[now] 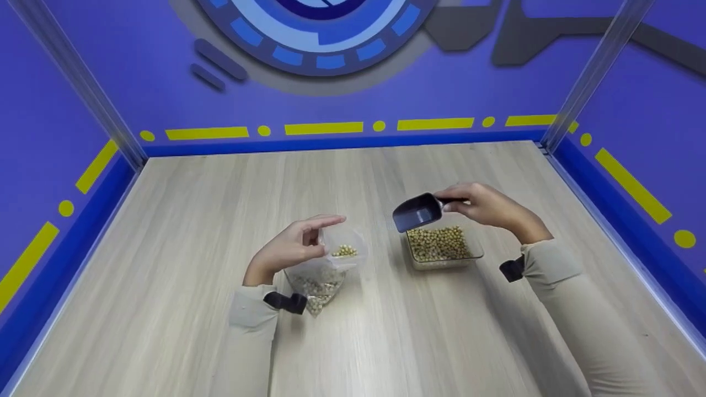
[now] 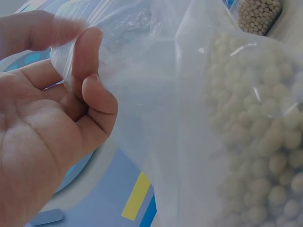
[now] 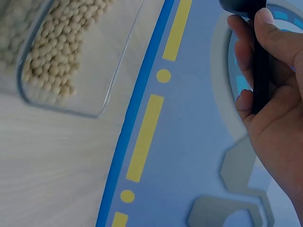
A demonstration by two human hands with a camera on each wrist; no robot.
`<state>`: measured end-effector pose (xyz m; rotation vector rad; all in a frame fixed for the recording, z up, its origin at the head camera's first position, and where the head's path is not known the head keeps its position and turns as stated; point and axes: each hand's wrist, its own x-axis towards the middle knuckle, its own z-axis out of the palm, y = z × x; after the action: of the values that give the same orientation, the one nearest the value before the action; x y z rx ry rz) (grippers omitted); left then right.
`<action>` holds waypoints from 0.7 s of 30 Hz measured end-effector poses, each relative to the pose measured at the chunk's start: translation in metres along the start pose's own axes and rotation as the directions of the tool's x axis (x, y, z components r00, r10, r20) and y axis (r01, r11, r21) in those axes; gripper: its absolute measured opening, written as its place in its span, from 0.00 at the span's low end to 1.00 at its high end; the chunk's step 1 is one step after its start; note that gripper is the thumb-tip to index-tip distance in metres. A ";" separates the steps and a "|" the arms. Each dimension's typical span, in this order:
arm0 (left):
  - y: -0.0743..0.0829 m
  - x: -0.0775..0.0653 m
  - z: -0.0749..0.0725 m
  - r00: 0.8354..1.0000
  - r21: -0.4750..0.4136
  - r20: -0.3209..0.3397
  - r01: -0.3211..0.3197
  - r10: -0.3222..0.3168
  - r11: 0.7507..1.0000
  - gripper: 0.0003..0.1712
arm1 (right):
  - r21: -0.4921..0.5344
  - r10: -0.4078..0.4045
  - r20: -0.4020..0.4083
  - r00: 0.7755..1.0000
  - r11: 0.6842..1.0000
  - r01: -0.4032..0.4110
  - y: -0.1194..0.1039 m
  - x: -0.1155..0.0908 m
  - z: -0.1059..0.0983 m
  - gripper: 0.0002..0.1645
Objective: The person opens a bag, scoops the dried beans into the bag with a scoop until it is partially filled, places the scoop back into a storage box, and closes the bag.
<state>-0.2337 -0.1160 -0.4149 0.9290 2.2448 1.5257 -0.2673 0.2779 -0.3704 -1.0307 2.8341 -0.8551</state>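
Observation:
My left hand (image 1: 293, 247) grips the rim of a clear plastic zip bag (image 2: 151, 94), fingers curled at its edge. The bag's mouth gapes toward the head camera, showing round, pale yellow dried beans (image 1: 345, 251) inside. More beans fill its lower part. Holding a black scoop (image 1: 417, 213) by its handle, my right hand (image 1: 481, 205) is above the back of a clear rectangular container (image 1: 444, 264). The scoop's bowl points left, and its dark inside shows no beans. Similar beans (image 1: 439, 243) fill much of the container.
Bag and container stand side by side on a pale wood-grain table (image 1: 182, 248), with a gap between them. Blue panels (image 1: 331, 105) with yellow marks enclose the back and both sides. A black wrist camera (image 1: 285, 302) is strapped near the left cuff.

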 end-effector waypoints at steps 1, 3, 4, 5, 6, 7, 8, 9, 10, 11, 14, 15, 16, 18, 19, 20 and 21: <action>0.000 0.000 0.000 1.000 -0.002 -0.001 0.000 0.000 1.000 0.34 | -0.003 0.007 -0.003 1.000 1.000 -0.007 0.002 -0.002 -0.001 0.18; 0.000 0.000 0.001 1.000 -0.011 -0.003 -0.001 0.001 1.000 0.34 | -0.018 0.012 -0.010 1.000 1.000 -0.012 0.007 -0.006 -0.003 0.17; 0.000 0.000 0.002 1.000 -0.011 -0.004 -0.003 0.003 1.000 0.34 | -0.026 0.013 -0.013 1.000 1.000 -0.013 0.009 -0.008 -0.005 0.17; 0.000 0.000 0.002 1.000 -0.012 -0.005 -0.006 0.005 1.000 0.34 | -0.034 0.016 -0.014 1.000 0.999 -0.017 0.012 -0.011 -0.006 0.17; 0.000 0.000 0.002 1.000 -0.013 -0.006 -0.008 0.008 1.000 0.34 | -0.043 0.020 -0.015 1.000 0.999 -0.021 0.014 -0.013 -0.007 0.17; 0.000 0.000 0.002 1.000 -0.014 -0.005 -0.011 0.011 1.000 0.34 | -0.054 0.025 -0.016 1.000 0.998 -0.026 0.016 -0.015 -0.009 0.16; 0.000 0.000 0.003 1.000 -0.016 -0.004 -0.013 0.012 1.000 0.34 | -0.064 0.025 -0.017 1.000 0.998 -0.026 0.017 -0.017 -0.010 0.16; 0.000 0.000 0.003 1.000 -0.018 -0.003 -0.014 0.014 1.000 0.34 | -0.073 0.027 -0.016 1.000 0.997 -0.028 0.019 -0.019 -0.011 0.16; 0.000 0.000 0.003 1.000 -0.018 -0.002 -0.015 0.015 1.000 0.34 | -0.085 0.028 -0.015 1.000 0.996 -0.029 0.021 -0.021 -0.013 0.16; 0.000 0.000 0.003 1.000 -0.023 0.000 -0.014 0.014 1.000 0.34 | -0.096 0.028 -0.014 1.000 0.995 -0.029 0.023 -0.022 -0.014 0.16; 0.000 0.000 0.003 1.000 -0.033 0.005 -0.012 0.012 0.999 0.35 | -0.121 0.017 -0.011 1.000 0.993 -0.018 0.026 -0.027 -0.018 0.16; 0.000 0.000 0.003 1.000 -0.035 0.006 -0.012 0.012 0.999 0.35 | -0.128 0.013 -0.010 1.000 0.992 -0.014 0.027 -0.028 -0.019 0.16; -0.001 0.000 0.003 1.000 -0.037 0.006 -0.011 0.011 0.999 0.35 | -0.137 0.005 -0.010 1.000 0.991 -0.006 0.029 -0.029 -0.020 0.16; -0.001 0.000 0.003 1.000 -0.045 0.008 -0.008 0.008 0.999 0.35 | -0.155 -0.005 -0.005 1.000 0.988 0.005 0.030 -0.031 -0.022 0.17; -0.001 0.000 0.003 1.000 -0.048 0.010 -0.006 0.007 0.999 0.35 | -0.168 -0.010 -0.003 1.000 0.986 0.009 0.031 -0.032 -0.023 0.17; -0.001 0.000 0.003 1.000 -0.050 0.011 -0.005 0.006 0.999 0.34 | -0.179 -0.008 0.003 1.000 0.984 0.009 0.032 -0.033 -0.023 0.17; -0.002 0.001 0.003 1.000 -0.051 0.012 -0.005 0.006 0.999 0.34 | -0.188 -0.003 0.009 1.000 0.982 0.005 0.032 -0.034 -0.023 0.17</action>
<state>-0.2329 -0.1138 -0.4177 0.9283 2.1862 1.5675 -0.2644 0.3300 -0.3724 -1.0552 2.9520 -0.5894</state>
